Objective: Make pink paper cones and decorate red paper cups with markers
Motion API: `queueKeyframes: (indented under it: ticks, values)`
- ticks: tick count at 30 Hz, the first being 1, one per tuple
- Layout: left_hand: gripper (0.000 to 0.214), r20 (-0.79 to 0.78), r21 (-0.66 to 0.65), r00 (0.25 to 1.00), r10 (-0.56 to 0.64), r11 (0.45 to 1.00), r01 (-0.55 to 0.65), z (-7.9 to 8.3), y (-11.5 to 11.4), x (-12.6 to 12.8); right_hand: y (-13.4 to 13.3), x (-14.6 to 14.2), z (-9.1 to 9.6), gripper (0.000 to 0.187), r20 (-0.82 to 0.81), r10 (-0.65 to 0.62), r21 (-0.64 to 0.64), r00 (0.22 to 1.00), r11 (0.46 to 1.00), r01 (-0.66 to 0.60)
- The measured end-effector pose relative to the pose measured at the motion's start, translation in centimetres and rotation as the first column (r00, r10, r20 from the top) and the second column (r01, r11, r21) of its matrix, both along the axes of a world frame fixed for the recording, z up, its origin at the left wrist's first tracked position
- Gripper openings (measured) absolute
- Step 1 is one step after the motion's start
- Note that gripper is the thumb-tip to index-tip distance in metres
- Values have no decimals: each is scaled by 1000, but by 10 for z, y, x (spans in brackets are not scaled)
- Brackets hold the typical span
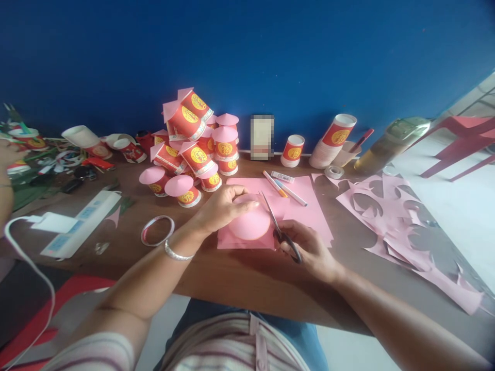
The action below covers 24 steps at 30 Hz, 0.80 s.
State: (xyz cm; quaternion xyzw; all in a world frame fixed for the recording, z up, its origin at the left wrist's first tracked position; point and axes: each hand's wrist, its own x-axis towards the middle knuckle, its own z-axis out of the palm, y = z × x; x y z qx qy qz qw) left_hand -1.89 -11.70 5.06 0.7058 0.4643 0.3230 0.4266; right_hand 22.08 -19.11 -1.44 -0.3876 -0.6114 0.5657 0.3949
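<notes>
Round pink paper (249, 221): low over the near part of some pink sheets (315, 219), roughly straight ahead of the wearer and between the two hands. Flat, or very slightly domed; could not tell which. A thin orange line ran along its near edge. Being round, it offered no long axis; the direction that counted was the scissors'.

Left hand (226, 208): at the far left of the round, pinching its rim, thumb on top, fingers mostly hidden.

Right hand (307, 247): to the right and a little nearer the body, closed round the handles of a pair of scissors (285, 237). Their long axis slanted away from the wearer and leftward, tips toward the left thumb, blades along the round's right edge and seemingly a little parted. Whether steel met paper could not be made out. The left was the nearer hand, in contact; the right reached the edge only through the blades.

Just beyond, on the sheets: an orange-ended marker (276, 185), a white pen (296, 196), a small white block (282, 176). Left of the left wrist: a pink-and-white ring (144, 233) on the table (209, 278).

Farther out: red paper cups (195, 157) piled up, many with pink cone tops (225, 135); right, cut-out pink scraps (410, 252); behind all, a blue wall (247, 56).
</notes>
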Motion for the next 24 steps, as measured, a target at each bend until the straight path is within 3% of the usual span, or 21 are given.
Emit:
queueKeyframes:
  ticks: [10, 24]
  values:
    - [28, 0, 2, 1000, 4, 1000, -4, -4, -1, -1, 1, -2, 1, 46, 12, -3, 37, 1000, 999, 2]
    - [31, -19, -4, 1000, -8, 1000, 8, -2, 1, -2, -1, -5, 8, 47, -6, 2, -13, 1000, 1000, -2]
